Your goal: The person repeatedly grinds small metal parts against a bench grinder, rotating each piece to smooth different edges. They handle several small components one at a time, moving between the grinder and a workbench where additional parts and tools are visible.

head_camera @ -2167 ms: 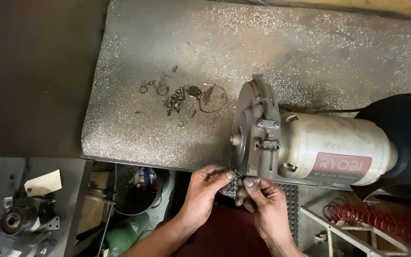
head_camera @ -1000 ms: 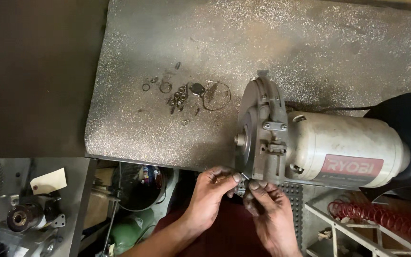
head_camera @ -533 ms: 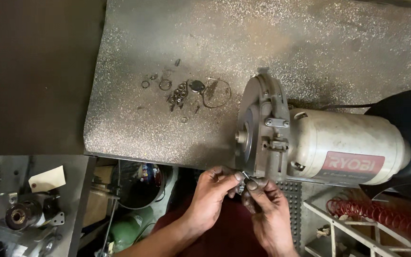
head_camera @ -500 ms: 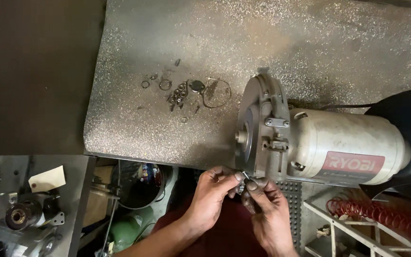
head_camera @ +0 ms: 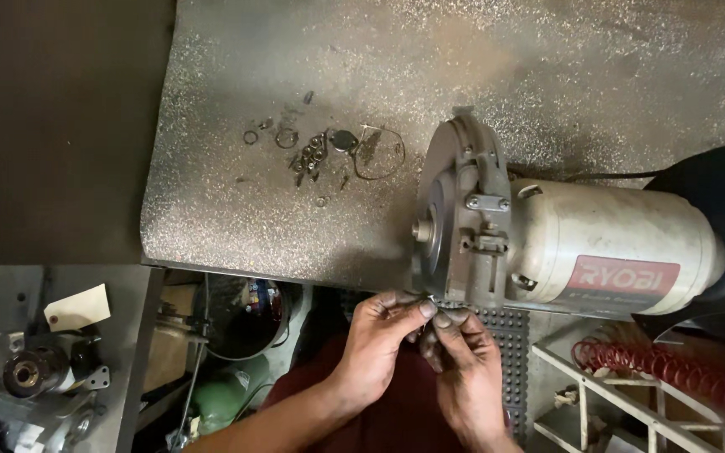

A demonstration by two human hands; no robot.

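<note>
Both the left hand (head_camera: 379, 340) and right hand (head_camera: 463, 361) pinch a tiny stiff metal part (head_camera: 432, 304), easily dropped, just below the heavy, rigid power-tool motor (head_camera: 597, 252)

We see the power tool (head_camera: 564, 243) lying on its side at the near edge of the speckled workbench top (head_camera: 312, 75): a cream cylindrical motor body with a red label, a grey metal guard housing at its left end, a dark rear end. A tiny part, too small to identify, sits pinched just below the housing.
</note>
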